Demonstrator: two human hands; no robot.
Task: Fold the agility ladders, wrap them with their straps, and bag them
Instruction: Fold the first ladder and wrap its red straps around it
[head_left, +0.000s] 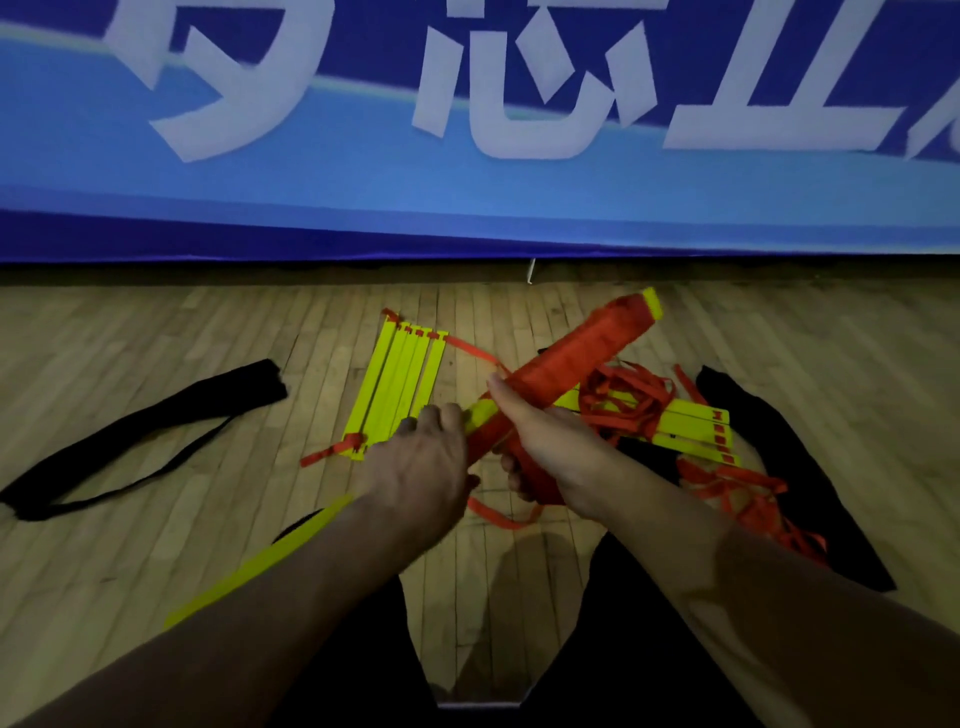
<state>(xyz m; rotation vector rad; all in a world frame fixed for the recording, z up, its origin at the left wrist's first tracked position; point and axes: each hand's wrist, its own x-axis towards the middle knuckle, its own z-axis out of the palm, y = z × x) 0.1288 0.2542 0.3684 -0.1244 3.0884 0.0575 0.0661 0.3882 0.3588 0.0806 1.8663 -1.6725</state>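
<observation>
A folded ladder bundle (571, 358) of yellow rungs wound in red strap slants up to the right above the floor. My left hand (426, 457) grips its lower yellow end. My right hand (540, 431) wraps around its middle, with a loose red strap tail (498, 517) hanging below. A second ladder (400, 395) lies flat on the floor with its yellow rungs stacked side by side. A third ladder (691, 426) lies to the right under tangled red straps (628, 395). A black bag (140, 441) lies at the left, another black bag (810, 467) at the right.
The wooden floor (156, 332) runs up to a blue banner (467, 197) with white characters across the back. A single yellow rung (260, 564) slants by my left forearm. My dark-clothed legs (623, 649) fill the bottom middle.
</observation>
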